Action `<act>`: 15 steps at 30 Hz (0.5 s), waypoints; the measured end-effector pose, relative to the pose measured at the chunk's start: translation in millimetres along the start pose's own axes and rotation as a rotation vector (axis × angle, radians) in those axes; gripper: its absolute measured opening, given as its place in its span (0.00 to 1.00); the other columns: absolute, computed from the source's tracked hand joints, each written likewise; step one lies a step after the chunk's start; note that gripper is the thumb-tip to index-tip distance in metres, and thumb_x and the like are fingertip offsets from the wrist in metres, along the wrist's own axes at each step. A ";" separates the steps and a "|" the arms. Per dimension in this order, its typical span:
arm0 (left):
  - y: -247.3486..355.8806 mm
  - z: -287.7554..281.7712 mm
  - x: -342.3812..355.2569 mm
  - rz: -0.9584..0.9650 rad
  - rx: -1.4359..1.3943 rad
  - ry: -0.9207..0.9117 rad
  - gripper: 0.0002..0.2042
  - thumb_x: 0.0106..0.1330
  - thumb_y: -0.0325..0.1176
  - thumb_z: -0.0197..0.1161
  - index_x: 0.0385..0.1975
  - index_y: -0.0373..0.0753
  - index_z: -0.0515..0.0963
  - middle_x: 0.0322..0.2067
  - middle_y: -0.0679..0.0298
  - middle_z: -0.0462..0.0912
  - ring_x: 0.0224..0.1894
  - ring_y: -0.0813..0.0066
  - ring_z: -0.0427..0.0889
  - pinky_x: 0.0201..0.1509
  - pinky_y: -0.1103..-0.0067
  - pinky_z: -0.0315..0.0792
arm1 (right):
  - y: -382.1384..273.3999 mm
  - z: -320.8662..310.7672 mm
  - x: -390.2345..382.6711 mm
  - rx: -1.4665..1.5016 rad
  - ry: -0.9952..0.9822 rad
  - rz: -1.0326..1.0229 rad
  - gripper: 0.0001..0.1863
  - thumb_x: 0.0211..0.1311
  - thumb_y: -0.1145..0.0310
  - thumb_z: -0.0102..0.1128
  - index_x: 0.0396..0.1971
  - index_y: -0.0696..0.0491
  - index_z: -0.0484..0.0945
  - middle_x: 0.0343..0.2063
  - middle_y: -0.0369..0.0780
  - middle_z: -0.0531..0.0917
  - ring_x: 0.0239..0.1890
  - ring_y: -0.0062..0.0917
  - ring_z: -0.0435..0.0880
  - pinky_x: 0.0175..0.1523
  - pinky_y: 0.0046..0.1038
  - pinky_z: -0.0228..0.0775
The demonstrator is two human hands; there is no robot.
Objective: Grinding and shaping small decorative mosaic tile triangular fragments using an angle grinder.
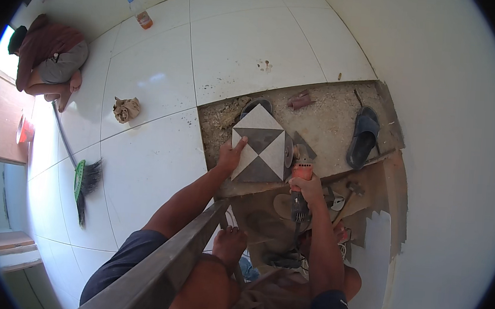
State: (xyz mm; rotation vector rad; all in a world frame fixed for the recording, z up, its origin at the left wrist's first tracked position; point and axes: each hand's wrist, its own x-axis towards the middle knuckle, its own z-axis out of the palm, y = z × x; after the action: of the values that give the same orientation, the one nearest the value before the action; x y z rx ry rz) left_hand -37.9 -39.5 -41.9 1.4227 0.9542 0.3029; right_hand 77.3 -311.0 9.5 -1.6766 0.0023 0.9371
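Note:
A patterned tile point(256, 170) in white and dark grey triangles, pointed at its far end, lies in front of me. My left hand point(233, 153) grips its left edge, thumb on the face. In my right hand point(308, 189) is an orange and black angle grinder point(302, 171), its cord trailing back toward me. The grinder's disc point(289, 152) stands at the tile's right edge; whether it touches or spins I cannot tell. A dark slipper point(261, 104) is partly hidden behind the tile's far tip.
Another slipper point(364, 137) lies on the rough, untiled patch point(326, 117). A metal bar point(161, 258) slants past my left arm. On the white floor are a crumpled brown bag point(126, 110), a green broom point(80, 185) and a bottle point(140, 14). A person point(55, 55) crouches far left.

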 end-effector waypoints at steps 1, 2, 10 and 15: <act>-2.0 -2.2 1.5 0.006 -0.007 0.006 0.24 0.70 0.51 0.66 0.49 0.33 0.82 0.37 0.60 0.87 0.38 0.76 0.83 0.45 0.72 0.76 | -2.3 1.7 1.1 -0.004 -0.010 0.008 0.16 0.44 0.69 0.74 0.35 0.55 0.82 0.27 0.35 0.83 0.27 0.20 0.82 0.34 0.26 0.75; -4.0 -4.8 2.8 0.007 -0.005 0.010 0.24 0.70 0.51 0.66 0.49 0.33 0.82 0.37 0.60 0.87 0.38 0.76 0.83 0.45 0.72 0.76 | -4.6 3.8 2.3 -0.008 -0.020 0.016 0.16 0.44 0.68 0.74 0.35 0.55 0.82 0.27 0.35 0.83 0.27 0.20 0.82 0.35 0.26 0.75; 2.6 -0.6 -2.5 0.009 0.011 0.005 0.24 0.69 0.51 0.67 0.49 0.33 0.82 0.37 0.60 0.87 0.37 0.76 0.82 0.44 0.72 0.76 | -7.0 0.3 10.1 -0.043 -0.004 -0.044 0.15 0.49 0.70 0.71 0.38 0.57 0.79 0.27 0.38 0.84 0.24 0.23 0.84 0.31 0.27 0.77; 3.3 -3.4 -0.8 0.013 0.032 0.020 0.23 0.69 0.50 0.67 0.48 0.34 0.82 0.36 0.60 0.87 0.37 0.76 0.83 0.44 0.73 0.76 | -10.8 2.1 12.8 -0.034 -0.021 -0.020 0.14 0.49 0.70 0.71 0.36 0.57 0.79 0.27 0.38 0.84 0.24 0.24 0.83 0.31 0.27 0.76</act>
State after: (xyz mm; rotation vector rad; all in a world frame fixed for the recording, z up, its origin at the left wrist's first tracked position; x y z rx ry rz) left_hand -39.7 -37.0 -38.1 1.4582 0.9701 0.3128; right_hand 89.8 -299.7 10.9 -1.6951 -0.0450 0.9446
